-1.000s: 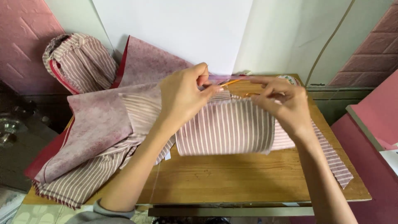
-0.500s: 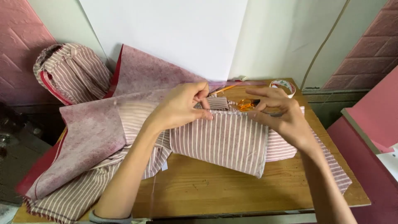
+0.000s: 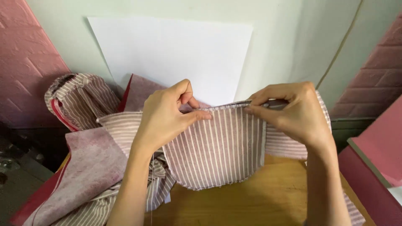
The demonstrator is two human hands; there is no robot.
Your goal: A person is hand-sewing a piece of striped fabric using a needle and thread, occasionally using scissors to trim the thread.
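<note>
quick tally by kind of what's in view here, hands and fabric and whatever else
hands: 2, the left hand and right hand, both pinching the top edge of the lifted striped fabric piece
striped fabric items: 2, that piece and a striped bundle
plain pink fabric: 1
white paper sheet: 1
wooden table: 1
total: 7

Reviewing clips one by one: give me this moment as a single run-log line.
left hand: pinches top edge of striped fabric piece | right hand: pinches same edge | piece: held up above wooden table
</note>
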